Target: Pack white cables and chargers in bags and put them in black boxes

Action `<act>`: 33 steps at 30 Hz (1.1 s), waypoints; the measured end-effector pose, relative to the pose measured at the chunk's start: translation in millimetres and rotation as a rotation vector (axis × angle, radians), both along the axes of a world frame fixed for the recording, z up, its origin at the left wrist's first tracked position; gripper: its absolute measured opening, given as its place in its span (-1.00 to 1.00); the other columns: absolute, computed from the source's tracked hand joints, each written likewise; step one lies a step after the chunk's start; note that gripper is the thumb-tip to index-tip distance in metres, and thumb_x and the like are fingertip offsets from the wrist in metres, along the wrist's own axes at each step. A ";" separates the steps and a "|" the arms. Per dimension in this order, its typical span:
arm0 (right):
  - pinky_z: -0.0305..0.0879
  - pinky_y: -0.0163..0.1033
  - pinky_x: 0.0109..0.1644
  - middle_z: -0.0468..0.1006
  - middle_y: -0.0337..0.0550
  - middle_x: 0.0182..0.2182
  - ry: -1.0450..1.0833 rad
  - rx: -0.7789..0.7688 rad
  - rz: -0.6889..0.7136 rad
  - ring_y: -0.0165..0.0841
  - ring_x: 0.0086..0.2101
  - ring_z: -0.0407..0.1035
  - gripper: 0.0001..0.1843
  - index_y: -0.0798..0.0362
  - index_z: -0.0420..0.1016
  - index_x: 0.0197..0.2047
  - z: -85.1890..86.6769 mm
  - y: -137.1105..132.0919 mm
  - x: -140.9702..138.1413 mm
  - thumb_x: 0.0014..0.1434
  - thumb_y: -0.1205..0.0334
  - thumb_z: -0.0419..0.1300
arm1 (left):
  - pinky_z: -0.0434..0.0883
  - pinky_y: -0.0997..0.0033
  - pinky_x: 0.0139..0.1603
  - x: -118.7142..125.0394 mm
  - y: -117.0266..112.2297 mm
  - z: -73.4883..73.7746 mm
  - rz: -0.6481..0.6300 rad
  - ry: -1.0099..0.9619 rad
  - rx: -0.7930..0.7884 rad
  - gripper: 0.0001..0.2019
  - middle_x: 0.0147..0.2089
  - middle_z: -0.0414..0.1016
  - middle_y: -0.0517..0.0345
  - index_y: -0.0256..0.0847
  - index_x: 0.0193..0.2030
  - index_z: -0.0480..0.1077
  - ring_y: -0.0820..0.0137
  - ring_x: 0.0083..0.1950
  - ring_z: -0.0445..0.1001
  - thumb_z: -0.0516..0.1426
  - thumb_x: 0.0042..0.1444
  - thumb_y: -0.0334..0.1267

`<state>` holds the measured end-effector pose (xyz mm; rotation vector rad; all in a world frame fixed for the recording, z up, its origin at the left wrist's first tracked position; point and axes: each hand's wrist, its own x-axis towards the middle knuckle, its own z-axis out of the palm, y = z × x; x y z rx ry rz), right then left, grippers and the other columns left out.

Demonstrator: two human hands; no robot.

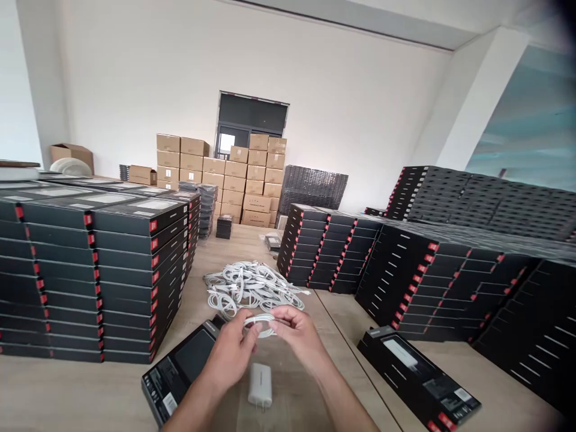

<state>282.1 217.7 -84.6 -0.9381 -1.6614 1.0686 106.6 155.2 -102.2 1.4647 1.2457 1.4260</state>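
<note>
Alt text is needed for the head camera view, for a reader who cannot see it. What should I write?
The left hand and right hand hold a looped white cable above a table. A white charger and a black box lie below them, with a heap of cables ahead. Stacked black boxes and brown cartons stand beyond.

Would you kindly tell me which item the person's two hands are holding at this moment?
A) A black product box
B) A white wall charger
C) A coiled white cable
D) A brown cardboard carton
C. The left hand and right hand both pinch the coiled white cable, while the white rectangular wall charger lies below them, untouched.
</note>
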 end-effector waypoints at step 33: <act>0.25 -0.37 -0.46 0.50 -0.26 -0.56 0.668 -0.525 0.154 -0.45 -0.54 0.36 -0.79 0.12 0.58 -0.39 4.3 -19.5 14.9 -0.05 0.17 0.42 | 0.21 0.60 -0.54 15.1 -15.5 2.9 -0.655 -0.822 -0.544 -0.65 -0.36 0.57 -0.04 -0.25 -0.42 0.30 0.48 -0.49 0.46 0.06 0.26 -0.01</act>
